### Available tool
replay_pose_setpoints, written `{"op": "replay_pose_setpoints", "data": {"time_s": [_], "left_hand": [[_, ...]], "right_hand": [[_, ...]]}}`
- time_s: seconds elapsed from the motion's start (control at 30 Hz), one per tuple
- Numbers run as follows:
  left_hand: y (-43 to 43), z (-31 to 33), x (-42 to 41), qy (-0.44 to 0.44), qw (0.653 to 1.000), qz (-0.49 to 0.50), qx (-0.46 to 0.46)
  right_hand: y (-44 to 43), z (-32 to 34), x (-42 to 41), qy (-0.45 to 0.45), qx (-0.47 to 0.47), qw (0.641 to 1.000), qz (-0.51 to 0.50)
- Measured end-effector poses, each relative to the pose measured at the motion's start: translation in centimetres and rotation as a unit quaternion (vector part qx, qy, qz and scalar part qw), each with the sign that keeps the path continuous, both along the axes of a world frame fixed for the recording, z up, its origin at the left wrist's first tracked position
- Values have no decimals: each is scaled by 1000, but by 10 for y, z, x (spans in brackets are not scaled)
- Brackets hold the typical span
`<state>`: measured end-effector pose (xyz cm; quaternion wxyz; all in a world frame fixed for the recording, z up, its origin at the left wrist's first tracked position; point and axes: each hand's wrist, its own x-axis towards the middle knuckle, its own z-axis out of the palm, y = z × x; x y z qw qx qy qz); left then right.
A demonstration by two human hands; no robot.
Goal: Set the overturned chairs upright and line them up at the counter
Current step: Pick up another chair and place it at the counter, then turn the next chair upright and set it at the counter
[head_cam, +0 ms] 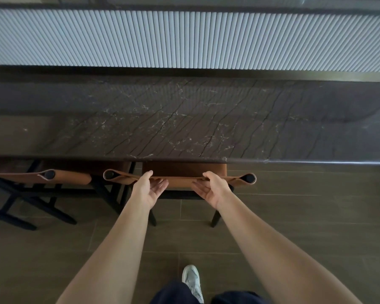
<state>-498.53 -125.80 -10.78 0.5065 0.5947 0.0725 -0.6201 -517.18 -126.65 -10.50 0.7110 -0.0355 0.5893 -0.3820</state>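
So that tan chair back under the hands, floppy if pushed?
Probably gives: the chair back looks like leather slung between two round posts. Pushing at a post likely moves the frame better. Legs on smooth floor tiles, so it should slide.

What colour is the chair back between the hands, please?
The chair back is tan brown, clearest in the head view.
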Motion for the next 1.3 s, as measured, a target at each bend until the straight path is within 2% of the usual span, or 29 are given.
{"op": "replay_pose_setpoints", "data": {"time_s": [0.37, 0.6, 0.87, 1.1, 1.3], "left_hand": [[59, 24, -87, -64, 989, -100, -84], [110, 32, -176, -115, 957, -222, -146], [172, 39, -299, -99, 921, -328, -184], [203, 50, -373, -111, 852, -463, -219], [213, 59, -418, -96, 761, -591, -249]], "right_hand": [[76, 21, -102, -20, -72, 997, -2], [155, 23, -208, 55, -156, 986, -5], [264, 34, -319, 109, -164, 975, -104], [348, 41, -374, 153, -160, 951, -215], [411, 41, -380, 162, -143, 909, -358]]}}
